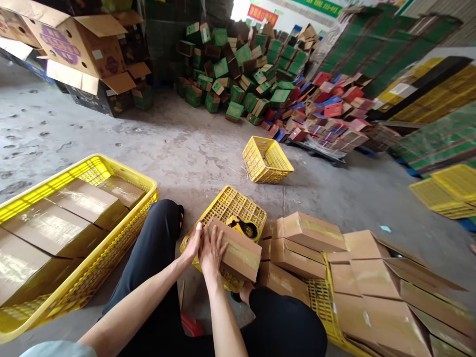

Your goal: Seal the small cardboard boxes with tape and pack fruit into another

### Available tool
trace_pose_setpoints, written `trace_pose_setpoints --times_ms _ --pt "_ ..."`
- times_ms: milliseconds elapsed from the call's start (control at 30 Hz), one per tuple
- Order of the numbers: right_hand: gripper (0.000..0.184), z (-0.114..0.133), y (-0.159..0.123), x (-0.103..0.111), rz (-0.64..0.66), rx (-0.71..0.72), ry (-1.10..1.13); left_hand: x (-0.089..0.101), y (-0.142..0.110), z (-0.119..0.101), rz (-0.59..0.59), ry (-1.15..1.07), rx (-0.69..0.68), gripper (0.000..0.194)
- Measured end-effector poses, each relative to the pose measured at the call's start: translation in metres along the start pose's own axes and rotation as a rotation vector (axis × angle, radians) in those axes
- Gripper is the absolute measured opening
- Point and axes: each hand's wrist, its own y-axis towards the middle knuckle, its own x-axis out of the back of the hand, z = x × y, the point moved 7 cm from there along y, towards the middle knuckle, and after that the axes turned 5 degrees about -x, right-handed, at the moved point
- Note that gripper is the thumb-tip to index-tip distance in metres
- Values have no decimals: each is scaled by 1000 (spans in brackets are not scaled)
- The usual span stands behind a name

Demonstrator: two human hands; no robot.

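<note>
Between my knees, a cardboard box [241, 254] with tape along its top lies on an upturned yellow plastic crate [226, 201]. My right hand [212, 248] rests flat on the box's left part, its fingers spread. Against the left end of the same box is my left hand [193, 243], fingers stretched out and thumb up; part of it is hidden. Just behind the box, a yellow and black tape dispenser [242, 226] sits on the crate.
At left stands a large yellow basket [148, 191] holding several taped boxes [84, 198]. More cardboard boxes [375, 277] are stacked at right. A smaller yellow basket [266, 158] stands ahead on the concrete floor. Piles of green cartons [221, 67] and red cartons [332, 109] lie behind.
</note>
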Motion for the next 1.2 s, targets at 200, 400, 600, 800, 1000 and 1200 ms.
trace_pose_setpoints --times_ms 200,400,600,800,1000,1200 --pt "63 12 -21 -3 6 170 57 3 -4 -7 4 103 -54 70" --pt "55 -29 -54 -3 -123 106 82 -6 -13 -14 135 323 -202 70" --pt "64 -126 -77 0 -211 -209 49 -12 -18 -8 201 516 -286 72" --pt "86 -204 -78 -10 -312 -471 327 -12 -21 -9 173 577 -320 67" --pt "81 -232 -45 -5 -278 -477 456 -13 -22 -13 179 612 -347 67" --pt "75 -239 -45 -2 -351 -422 603 -12 -21 -9 186 616 -356 73"
